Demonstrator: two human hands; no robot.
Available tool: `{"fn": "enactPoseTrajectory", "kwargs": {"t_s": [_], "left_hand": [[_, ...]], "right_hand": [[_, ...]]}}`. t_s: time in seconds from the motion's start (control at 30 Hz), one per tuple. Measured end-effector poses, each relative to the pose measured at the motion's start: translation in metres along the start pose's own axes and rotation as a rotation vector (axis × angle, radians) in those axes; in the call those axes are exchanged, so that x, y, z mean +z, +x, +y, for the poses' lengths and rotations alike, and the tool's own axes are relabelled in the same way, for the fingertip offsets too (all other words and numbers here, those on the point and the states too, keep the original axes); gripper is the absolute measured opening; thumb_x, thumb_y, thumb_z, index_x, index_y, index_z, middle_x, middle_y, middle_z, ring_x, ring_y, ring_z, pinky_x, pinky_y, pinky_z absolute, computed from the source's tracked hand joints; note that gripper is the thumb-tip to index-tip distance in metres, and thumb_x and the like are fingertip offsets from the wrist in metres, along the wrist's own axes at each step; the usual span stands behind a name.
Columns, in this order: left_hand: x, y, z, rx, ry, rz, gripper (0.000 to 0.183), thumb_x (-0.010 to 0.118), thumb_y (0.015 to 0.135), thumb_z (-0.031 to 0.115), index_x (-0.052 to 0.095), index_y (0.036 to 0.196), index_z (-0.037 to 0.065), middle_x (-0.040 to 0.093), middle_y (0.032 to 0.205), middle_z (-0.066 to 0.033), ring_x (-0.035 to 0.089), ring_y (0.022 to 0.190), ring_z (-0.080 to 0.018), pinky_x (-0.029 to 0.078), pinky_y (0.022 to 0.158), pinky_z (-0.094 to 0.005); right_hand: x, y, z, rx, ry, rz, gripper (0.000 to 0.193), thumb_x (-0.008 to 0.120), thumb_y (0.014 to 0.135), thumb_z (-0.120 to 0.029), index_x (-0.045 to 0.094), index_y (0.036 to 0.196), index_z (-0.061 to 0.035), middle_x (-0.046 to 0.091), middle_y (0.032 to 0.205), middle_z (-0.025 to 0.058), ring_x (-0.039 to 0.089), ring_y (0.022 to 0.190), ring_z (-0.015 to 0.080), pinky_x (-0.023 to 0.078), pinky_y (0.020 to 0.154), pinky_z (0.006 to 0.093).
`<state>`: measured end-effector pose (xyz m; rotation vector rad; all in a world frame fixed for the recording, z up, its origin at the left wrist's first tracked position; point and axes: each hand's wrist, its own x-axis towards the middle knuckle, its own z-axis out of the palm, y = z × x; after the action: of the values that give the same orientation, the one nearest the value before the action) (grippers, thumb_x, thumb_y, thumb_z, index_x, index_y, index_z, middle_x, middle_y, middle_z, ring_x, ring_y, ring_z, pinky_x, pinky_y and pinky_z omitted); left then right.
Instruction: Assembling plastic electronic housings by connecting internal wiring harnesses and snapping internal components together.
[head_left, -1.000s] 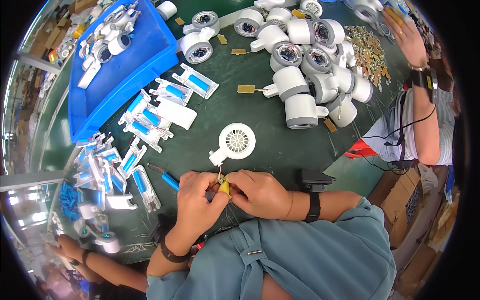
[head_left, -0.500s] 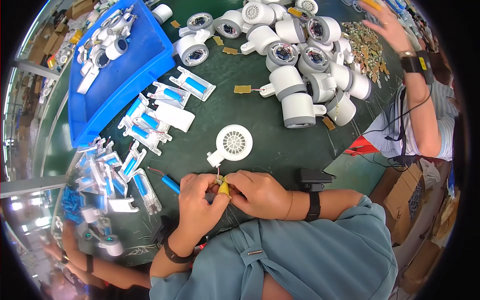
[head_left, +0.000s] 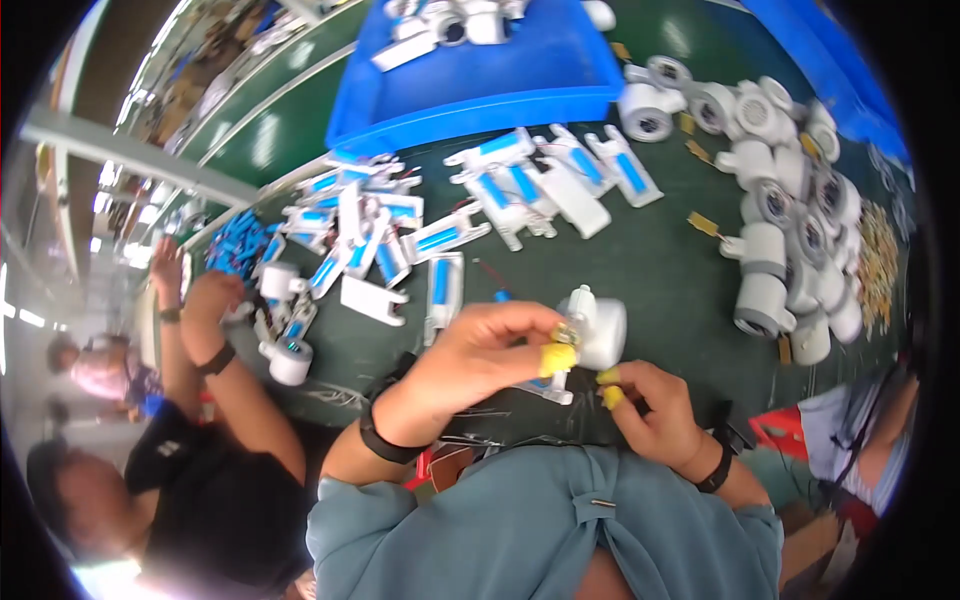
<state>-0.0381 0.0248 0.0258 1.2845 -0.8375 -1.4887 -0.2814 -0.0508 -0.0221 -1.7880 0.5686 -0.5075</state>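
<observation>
My left hand (head_left: 480, 345) pinches a small gold-green circuit board (head_left: 566, 332) between a thumb in a yellow finger cot and its fingers. Right beside those fingertips is a white fan head (head_left: 606, 335) with a short neck; whether it rests on the table or is lifted, I cannot tell. My right hand (head_left: 658, 410) is just right of and nearer than the fan head, thumb and forefinger in yellow cots, slightly apart and with nothing seen between them. Under my left hand a white handle shell (head_left: 552, 392) with a blue battery shows in part.
White handle shells (head_left: 520, 190) with blue batteries lie beyond my left hand, before a blue tray (head_left: 480, 112). Grey-and-white fan heads (head_left: 765, 255) pile up at the right, by loose tan boards (head_left: 880, 265). A co-worker's arm (head_left: 235, 385) reaches in at the left.
The view has swung left. My hands, together at the wire end before, have come apart, the right one drawn away. The fan head is turned, showing its side instead of its grille.
</observation>
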Motion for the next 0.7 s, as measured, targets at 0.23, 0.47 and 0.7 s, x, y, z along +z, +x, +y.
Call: {"fn": "enactPoseTrajectory", "kwargs": {"t_s": [0.23, 0.47, 0.7], "left_hand": [[-0.103, -0.102, 0.081, 0.307, 0.309, 0.699, 0.021, 0.067, 0.085, 0.010, 0.068, 0.101, -0.003, 0.068, 0.088, -0.0055, 0.062, 0.079, -0.0111, 0.048, 0.075, -0.0242], [-0.205, -0.121, 0.098, 0.011, 1.194, 1.161, 0.037, 0.054, 0.093, 0.036, 0.075, 0.100, 0.007, 0.073, 0.092, -0.0166, 0.067, 0.084, -0.0331, 0.051, 0.071, -0.0400], [-0.447, -0.184, 0.044, -0.401, 1.860, 1.068, 0.041, 0.059, 0.088, 0.042, 0.075, 0.098, 0.005, 0.072, 0.101, -0.0182, 0.067, 0.093, -0.0338, 0.052, 0.073, -0.0451]], "right_hand": [[0.002, 0.001, 0.012, 0.048, 0.023, -0.034, 0.020, 0.057, 0.089, 0.005, 0.061, 0.107, 0.0018, 0.067, 0.091, 0.0088, 0.066, 0.077, 0.0100, 0.053, 0.065, 0.0221], [0.003, 0.002, 0.013, 0.085, 0.010, -0.008, 0.020, 0.056, 0.089, 0.005, 0.060, 0.108, 0.0029, 0.067, 0.091, 0.0092, 0.066, 0.078, 0.0104, 0.053, 0.066, 0.0224], [0.003, 0.005, 0.010, 0.058, 0.022, -0.030, 0.019, 0.056, 0.090, 0.004, 0.060, 0.108, 0.0024, 0.066, 0.090, 0.0083, 0.066, 0.075, 0.0110, 0.052, 0.063, 0.0225]]}}
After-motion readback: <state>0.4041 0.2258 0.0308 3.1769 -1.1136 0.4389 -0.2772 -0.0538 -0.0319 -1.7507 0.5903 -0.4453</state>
